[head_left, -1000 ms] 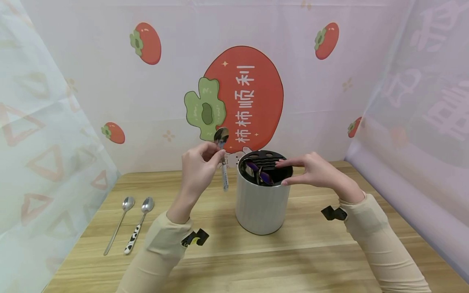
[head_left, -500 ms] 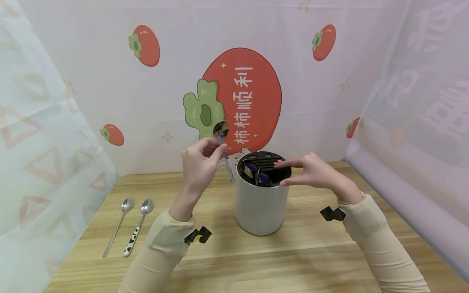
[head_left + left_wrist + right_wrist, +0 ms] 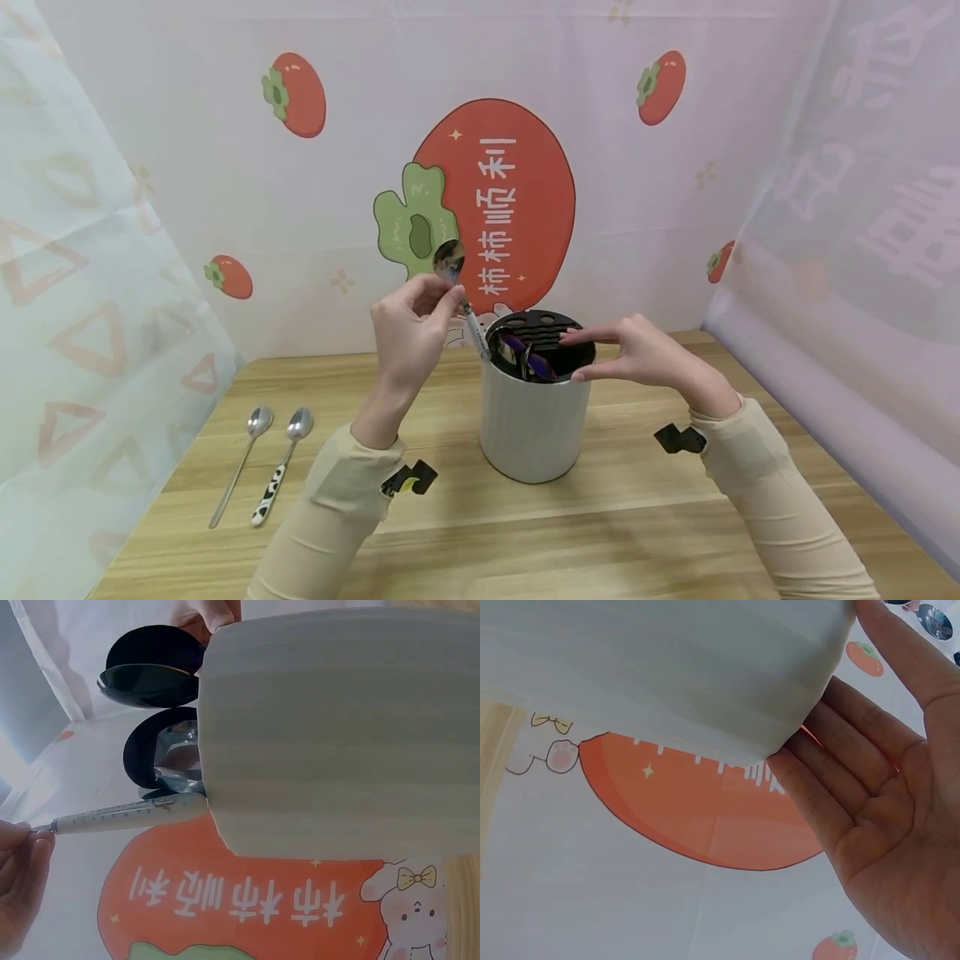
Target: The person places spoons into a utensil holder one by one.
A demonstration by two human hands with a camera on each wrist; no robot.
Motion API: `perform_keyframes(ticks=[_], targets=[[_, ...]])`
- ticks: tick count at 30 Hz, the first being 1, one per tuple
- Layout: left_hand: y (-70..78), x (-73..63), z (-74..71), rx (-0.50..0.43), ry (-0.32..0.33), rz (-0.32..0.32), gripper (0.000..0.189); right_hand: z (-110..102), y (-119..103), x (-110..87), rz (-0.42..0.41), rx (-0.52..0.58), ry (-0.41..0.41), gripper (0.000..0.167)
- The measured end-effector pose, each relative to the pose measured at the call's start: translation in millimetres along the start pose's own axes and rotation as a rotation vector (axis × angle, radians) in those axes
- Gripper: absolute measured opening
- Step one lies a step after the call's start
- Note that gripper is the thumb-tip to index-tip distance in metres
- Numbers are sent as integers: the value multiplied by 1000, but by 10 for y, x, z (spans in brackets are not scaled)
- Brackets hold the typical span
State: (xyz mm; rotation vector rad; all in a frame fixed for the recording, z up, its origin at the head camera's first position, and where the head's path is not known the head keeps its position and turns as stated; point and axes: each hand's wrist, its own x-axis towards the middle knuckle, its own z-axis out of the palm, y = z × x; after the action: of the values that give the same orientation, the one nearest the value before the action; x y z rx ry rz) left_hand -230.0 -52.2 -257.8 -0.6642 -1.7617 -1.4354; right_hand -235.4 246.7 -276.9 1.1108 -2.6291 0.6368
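Note:
My left hand [image 3: 411, 337] pinches a metal spoon [image 3: 451, 257] near the neck, bowl up. Its pale patterned handle [image 3: 124, 815] slants down to the left rim of a white ribbed utensil holder [image 3: 531, 433]. In the left wrist view the handle's end meets the rim; whether it is inside, I cannot tell. Spoons with dark, shiny bowls [image 3: 154, 652] stick out of the holder's black slotted top [image 3: 543, 332]. My right hand [image 3: 637, 354] touches the holder's right rim with fairly straight fingers and thumb, as the right wrist view shows; some fingertips are hidden.
Two spoons lie on the wooden table [image 3: 480, 542] at the left: a plain metal spoon [image 3: 240, 467] and a spoon with a black-and-white handle [image 3: 281, 467]. A printed cloth [image 3: 637, 192] hangs behind the table, with more cloth along both sides.
My left hand has risen slightly and tilted the spoon, so its handle end has swung right, from beside the holder to its rim. My right hand stays at the rim.

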Motion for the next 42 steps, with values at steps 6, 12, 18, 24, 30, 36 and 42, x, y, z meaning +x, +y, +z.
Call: perform_keyframes(ticks=[6, 12, 18, 24, 30, 36, 42], targets=[[9, -9, 26, -25, -2, 26, 10, 3, -2, 1, -1, 9, 5, 49], [-8, -25, 69, -2, 6, 75, 12, 9, -2, -3, -4, 3, 5, 49], [-28, -40, 129, 9, 21, 105, 10, 6, -14, -9, 3, -1, 5, 49], [-36, -29, 176, -29, 22, 110, 6, 10, -9, -3, -2, -3, 5, 49], [-56, -12, 185, -30, -1, 121, 7, 7, -3, 5, -5, -1, 2, 49], [-62, 0, 172, -30, -26, 144, 8, 7, 4, 5, -9, 5, 5, 49], [-68, -18, 171, -32, -96, 154, 7, 8, 3, -2, -1, 3, 5, 49]])
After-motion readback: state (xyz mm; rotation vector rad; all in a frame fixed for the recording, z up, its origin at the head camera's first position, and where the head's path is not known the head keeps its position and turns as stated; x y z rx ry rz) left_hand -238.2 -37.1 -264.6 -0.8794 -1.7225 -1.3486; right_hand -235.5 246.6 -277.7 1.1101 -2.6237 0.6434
